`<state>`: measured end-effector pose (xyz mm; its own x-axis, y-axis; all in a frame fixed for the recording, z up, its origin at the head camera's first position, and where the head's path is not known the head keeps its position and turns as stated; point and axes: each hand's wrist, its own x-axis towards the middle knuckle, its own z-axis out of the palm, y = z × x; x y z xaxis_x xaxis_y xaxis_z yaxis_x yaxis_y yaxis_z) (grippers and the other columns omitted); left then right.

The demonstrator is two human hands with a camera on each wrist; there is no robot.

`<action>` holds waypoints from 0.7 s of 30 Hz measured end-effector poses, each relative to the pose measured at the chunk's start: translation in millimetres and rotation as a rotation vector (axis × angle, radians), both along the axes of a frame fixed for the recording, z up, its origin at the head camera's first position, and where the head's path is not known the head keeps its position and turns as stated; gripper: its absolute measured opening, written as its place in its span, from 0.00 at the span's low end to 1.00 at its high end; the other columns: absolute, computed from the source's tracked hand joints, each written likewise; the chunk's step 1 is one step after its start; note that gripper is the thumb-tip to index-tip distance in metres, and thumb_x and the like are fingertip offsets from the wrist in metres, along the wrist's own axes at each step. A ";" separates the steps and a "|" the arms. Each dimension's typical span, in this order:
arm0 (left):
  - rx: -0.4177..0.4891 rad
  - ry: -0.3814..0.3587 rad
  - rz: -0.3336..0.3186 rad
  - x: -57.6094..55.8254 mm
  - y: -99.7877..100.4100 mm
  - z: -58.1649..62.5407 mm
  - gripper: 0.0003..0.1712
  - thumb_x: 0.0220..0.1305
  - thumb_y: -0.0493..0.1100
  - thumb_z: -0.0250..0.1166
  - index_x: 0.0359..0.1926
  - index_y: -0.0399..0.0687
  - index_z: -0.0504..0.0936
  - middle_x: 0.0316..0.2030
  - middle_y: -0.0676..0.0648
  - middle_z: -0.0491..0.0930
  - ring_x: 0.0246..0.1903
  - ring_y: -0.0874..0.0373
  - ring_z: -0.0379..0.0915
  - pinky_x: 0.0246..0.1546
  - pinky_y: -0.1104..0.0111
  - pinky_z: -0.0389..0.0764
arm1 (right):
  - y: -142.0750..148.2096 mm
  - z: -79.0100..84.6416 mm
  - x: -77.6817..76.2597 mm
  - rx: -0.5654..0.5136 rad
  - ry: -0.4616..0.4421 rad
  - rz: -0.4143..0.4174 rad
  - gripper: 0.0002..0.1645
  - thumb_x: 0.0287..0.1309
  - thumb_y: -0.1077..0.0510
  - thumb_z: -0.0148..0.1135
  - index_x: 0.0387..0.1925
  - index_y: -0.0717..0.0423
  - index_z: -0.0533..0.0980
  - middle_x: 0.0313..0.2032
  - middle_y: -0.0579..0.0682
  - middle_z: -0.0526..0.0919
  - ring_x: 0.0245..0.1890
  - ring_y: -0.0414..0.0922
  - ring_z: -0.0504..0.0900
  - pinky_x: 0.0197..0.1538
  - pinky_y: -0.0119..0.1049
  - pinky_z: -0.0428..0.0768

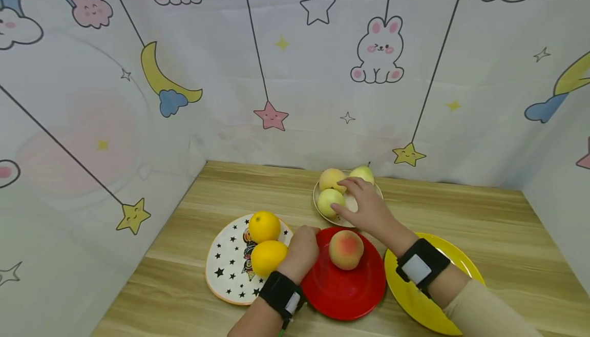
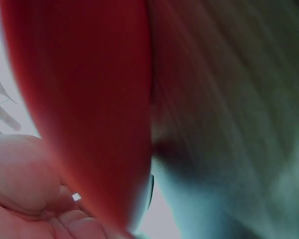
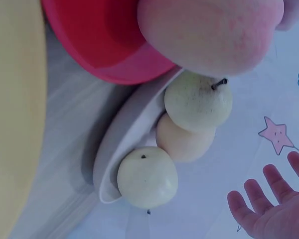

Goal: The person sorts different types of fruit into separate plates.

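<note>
My left hand [image 1: 301, 250] grips the left rim of a red plate [image 1: 341, 296]; its curled fingers lie against the plate edge in the left wrist view. A peach [image 1: 346, 251] with a red blush sits on that plate. Over a small pale bowl [image 1: 352, 204] behind it, my right hand [image 1: 369, 209] hovers with fingers spread and nothing held. Two pale green pears, one in front [image 1: 329, 204] and one at the back [image 1: 363, 174], lie in the bowl beside a yellowish peach [image 1: 330, 179]. The right wrist view shows the fingers [image 3: 276, 184] apart from the fruit.
On the left, a white plate [image 1: 226, 270] with black stars holds two yellow citrus fruits [image 1: 267, 258]. A yellow plate [image 1: 407, 296] lies on the right, partly under my right forearm. Patterned cloth [image 1: 318, 137] hangs behind the wooden table [image 1: 461, 204].
</note>
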<state>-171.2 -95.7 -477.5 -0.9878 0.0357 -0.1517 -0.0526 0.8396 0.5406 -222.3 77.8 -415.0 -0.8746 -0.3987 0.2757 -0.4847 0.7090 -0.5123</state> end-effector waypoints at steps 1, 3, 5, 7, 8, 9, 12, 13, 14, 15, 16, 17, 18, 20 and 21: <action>-0.009 0.011 -0.004 -0.3 -0.1 -0.4 0.17 0.63 0.28 0.55 0.51 0.40 0.81 0.41 0.43 0.79 0.39 0.54 0.75 0.44 0.61 0.81 | -1.2 1.3 -3.7 0.003 0.009 -0.003 0.37 0.55 0.37 0.60 0.61 0.51 0.69 0.62 0.54 0.69 0.62 0.54 0.66 0.61 0.55 0.69; -0.033 0.021 -0.007 -0.5 0.1 -0.5 0.17 0.63 0.28 0.55 0.51 0.40 0.81 0.41 0.43 0.79 0.40 0.54 0.75 0.45 0.62 0.81 | -3.2 2.7 -11.1 0.013 0.020 -0.010 0.38 0.56 0.37 0.59 0.62 0.52 0.68 0.62 0.55 0.68 0.62 0.55 0.65 0.61 0.56 0.68; -0.048 0.028 -0.007 -0.6 0.6 -1.2 0.18 0.63 0.27 0.55 0.51 0.40 0.81 0.42 0.43 0.78 0.41 0.53 0.75 0.45 0.62 0.80 | -4.8 4.0 -17.8 0.022 0.026 -0.017 0.38 0.56 0.37 0.59 0.63 0.52 0.67 0.62 0.56 0.68 0.62 0.56 0.65 0.61 0.57 0.67; -0.058 0.028 -0.006 -0.4 0.9 -1.5 0.18 0.63 0.27 0.55 0.52 0.40 0.80 0.42 0.43 0.78 0.42 0.53 0.75 0.45 0.62 0.80 | -6.2 5.7 -23.5 0.033 0.026 -0.023 0.39 0.56 0.37 0.59 0.63 0.52 0.67 0.62 0.56 0.67 0.62 0.57 0.65 0.61 0.57 0.67; -0.066 0.027 -0.005 -0.3 1.1 -1.4 0.18 0.63 0.28 0.55 0.52 0.40 0.80 0.42 0.43 0.78 0.42 0.53 0.75 0.46 0.62 0.80 | -7.0 6.8 -25.9 0.041 0.024 -0.025 0.39 0.56 0.36 0.59 0.63 0.52 0.67 0.62 0.57 0.67 0.62 0.57 0.65 0.61 0.57 0.67; -0.070 0.032 -0.006 -0.2 1.3 -1.7 0.18 0.63 0.28 0.55 0.52 0.40 0.80 0.42 0.43 0.78 0.42 0.53 0.75 0.46 0.62 0.80 | -7.8 8.3 -28.0 0.049 0.023 -0.028 0.40 0.55 0.36 0.59 0.64 0.51 0.66 0.62 0.57 0.67 0.62 0.57 0.65 0.61 0.57 0.67; -0.070 0.045 0.000 0.1 1.0 -1.4 0.18 0.63 0.27 0.54 0.52 0.40 0.80 0.42 0.42 0.79 0.42 0.53 0.76 0.46 0.62 0.80 | -11.2 13.1 -34.1 0.069 0.012 -0.025 0.42 0.55 0.34 0.58 0.65 0.50 0.64 0.64 0.57 0.64 0.62 0.58 0.63 0.62 0.58 0.65; -0.063 0.044 0.006 0.3 0.8 -1.1 0.18 0.63 0.27 0.54 0.52 0.40 0.80 0.42 0.42 0.79 0.42 0.53 0.76 0.45 0.61 0.80 | -12.5 14.7 -36.0 0.077 0.005 -0.024 0.43 0.55 0.33 0.57 0.66 0.49 0.63 0.65 0.57 0.63 0.63 0.59 0.62 0.62 0.59 0.64; -0.058 0.041 0.010 0.6 0.6 -0.9 0.18 0.63 0.27 0.54 0.52 0.40 0.80 0.43 0.42 0.79 0.42 0.53 0.76 0.45 0.61 0.80 | -13.8 16.1 -37.8 0.084 -0.005 -0.026 0.44 0.55 0.32 0.56 0.67 0.48 0.62 0.66 0.58 0.61 0.64 0.60 0.61 0.63 0.61 0.63; -0.055 0.041 0.015 0.8 0.5 -1.0 0.18 0.63 0.27 0.54 0.51 0.39 0.80 0.43 0.42 0.79 0.41 0.53 0.76 0.45 0.61 0.81 | -15.1 17.6 -39.5 0.092 -0.016 -0.027 0.45 0.55 0.31 0.56 0.68 0.48 0.61 0.67 0.58 0.59 0.65 0.61 0.59 0.63 0.62 0.62; -0.046 0.038 0.022 1.1 0.5 -0.7 0.18 0.63 0.26 0.54 0.51 0.39 0.81 0.43 0.42 0.79 0.41 0.53 0.77 0.44 0.61 0.81 | -16.5 18.5 -41.5 0.099 -0.028 -0.028 0.45 0.56 0.31 0.55 0.69 0.48 0.59 0.68 0.58 0.58 0.66 0.62 0.58 0.63 0.63 0.60; -0.039 0.032 0.027 1.2 0.6 -0.9 0.18 0.63 0.26 0.54 0.51 0.40 0.81 0.43 0.42 0.79 0.40 0.53 0.77 0.44 0.61 0.81 | -17.9 19.3 -43.2 0.110 -0.039 -0.033 0.46 0.56 0.30 0.54 0.70 0.47 0.58 0.69 0.58 0.56 0.67 0.63 0.56 0.63 0.64 0.59; -0.032 0.028 0.028 1.3 0.6 -1.3 0.18 0.63 0.26 0.54 0.51 0.40 0.81 0.43 0.43 0.80 0.40 0.54 0.77 0.43 0.61 0.81 | -18.8 19.5 -45.2 0.119 -0.048 -0.039 0.47 0.56 0.30 0.54 0.70 0.47 0.57 0.70 0.59 0.55 0.67 0.64 0.55 0.63 0.65 0.58; -0.024 0.035 0.020 1.9 0.6 -1.0 0.18 0.63 0.27 0.54 0.50 0.40 0.81 0.41 0.43 0.80 0.38 0.54 0.77 0.41 0.62 0.82 | -20.0 19.6 -49.0 0.135 -0.064 -0.044 0.48 0.56 0.30 0.54 0.71 0.48 0.56 0.71 0.59 0.52 0.68 0.65 0.52 0.63 0.67 0.56; -0.017 0.037 0.019 2.1 0.7 -0.9 0.17 0.63 0.27 0.54 0.50 0.40 0.82 0.40 0.43 0.80 0.37 0.55 0.77 0.41 0.62 0.82 | -20.5 19.5 -50.9 0.142 -0.070 -0.046 0.48 0.56 0.30 0.53 0.71 0.48 0.55 0.71 0.60 0.51 0.69 0.65 0.51 0.63 0.67 0.56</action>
<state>-169.1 -95.0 -478.4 -0.9932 0.0143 -0.1155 -0.0492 0.8478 0.5280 -273.1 57.3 -395.5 -0.9081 -0.3882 0.1571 -0.4164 0.7973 -0.4369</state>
